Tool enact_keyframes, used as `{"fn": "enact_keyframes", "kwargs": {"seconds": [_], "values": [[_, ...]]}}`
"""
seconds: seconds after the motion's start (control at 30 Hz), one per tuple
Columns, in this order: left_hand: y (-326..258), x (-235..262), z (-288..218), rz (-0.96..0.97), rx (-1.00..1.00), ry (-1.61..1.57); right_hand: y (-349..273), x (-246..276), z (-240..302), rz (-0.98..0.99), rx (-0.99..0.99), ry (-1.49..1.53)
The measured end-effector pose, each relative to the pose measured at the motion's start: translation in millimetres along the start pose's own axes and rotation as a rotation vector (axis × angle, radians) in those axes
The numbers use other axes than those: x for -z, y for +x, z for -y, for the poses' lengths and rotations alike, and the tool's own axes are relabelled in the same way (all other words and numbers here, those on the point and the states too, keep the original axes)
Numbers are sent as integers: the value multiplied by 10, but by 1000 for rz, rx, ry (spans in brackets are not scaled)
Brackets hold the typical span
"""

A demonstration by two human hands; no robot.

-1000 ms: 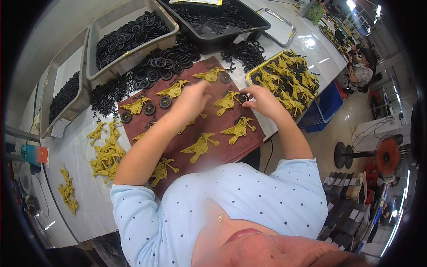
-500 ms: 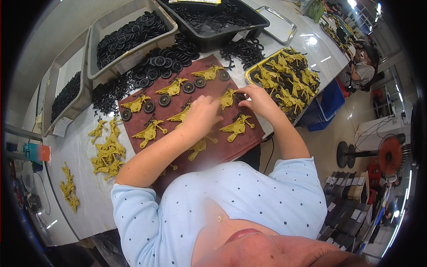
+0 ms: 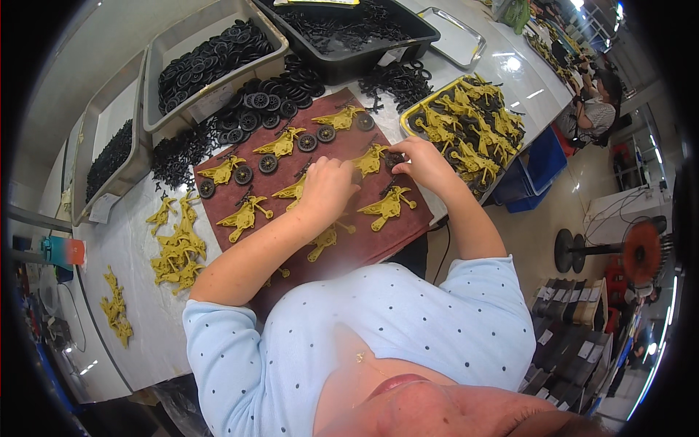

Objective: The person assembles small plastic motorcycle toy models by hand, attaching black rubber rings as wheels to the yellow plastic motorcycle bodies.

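Note:
A yellow toy motorcycle body (image 3: pixel 371 159) lies on the dark red mat (image 3: pixel 320 111) between my two hands. At its right end, my right hand (image 3: pixel 424 164) pinches a small black wheel (image 3: pixel 394 159) between thumb and fingers. My left hand (image 3: pixel 328 191) is curled at the body's left end, its fingertips at another dark wheel (image 3: pixel 356 176), partly covered by the hand. Yellow bodies with black wheels beside them, such as the one at the top (image 3: pixel 338 119), lie in rows on the mat. Nearer me, another yellow body (image 3: pixel 390 207) has no wheels next to it.
Grey bins (image 3: pixel 277 54) of black wheels and small parts stand at the far left, with loose wheels (image 3: pixel 260 100) before them. A black tub (image 3: pixel 429 36) is behind. A yellow-rimmed tray (image 3: pixel 409 131) holds wheeled toys at right. Yellow bodies (image 3: pixel 178 251) lie left. Another person (image 3: pixel 601 109) sits far right.
Both hands stay almost in place at the same toy body. The left hand's fingers shift slightly, while the right hand keeps its pinch at the wheel.

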State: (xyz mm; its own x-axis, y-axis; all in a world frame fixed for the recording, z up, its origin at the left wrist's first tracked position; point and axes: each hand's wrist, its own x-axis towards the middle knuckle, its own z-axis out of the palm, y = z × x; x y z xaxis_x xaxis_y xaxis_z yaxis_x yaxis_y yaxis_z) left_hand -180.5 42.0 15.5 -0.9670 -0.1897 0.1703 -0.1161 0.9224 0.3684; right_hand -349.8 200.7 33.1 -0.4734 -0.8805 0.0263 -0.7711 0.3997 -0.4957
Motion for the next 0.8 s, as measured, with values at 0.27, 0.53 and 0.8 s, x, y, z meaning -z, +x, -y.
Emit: {"fn": "enact_keyframes", "kwargs": {"seconds": [0.27, 0.53, 0.8], "values": [[30, 24, -59, -61, 25, -77, 41, -10, -48, 47, -61, 29], [9, -76, -56, -83, -61, -70, 37, -14, -56, 36, -71, 76], [-11, -59, -77, -90, -88, -55, 26, -84, -140, -6, -20, 45]]}}
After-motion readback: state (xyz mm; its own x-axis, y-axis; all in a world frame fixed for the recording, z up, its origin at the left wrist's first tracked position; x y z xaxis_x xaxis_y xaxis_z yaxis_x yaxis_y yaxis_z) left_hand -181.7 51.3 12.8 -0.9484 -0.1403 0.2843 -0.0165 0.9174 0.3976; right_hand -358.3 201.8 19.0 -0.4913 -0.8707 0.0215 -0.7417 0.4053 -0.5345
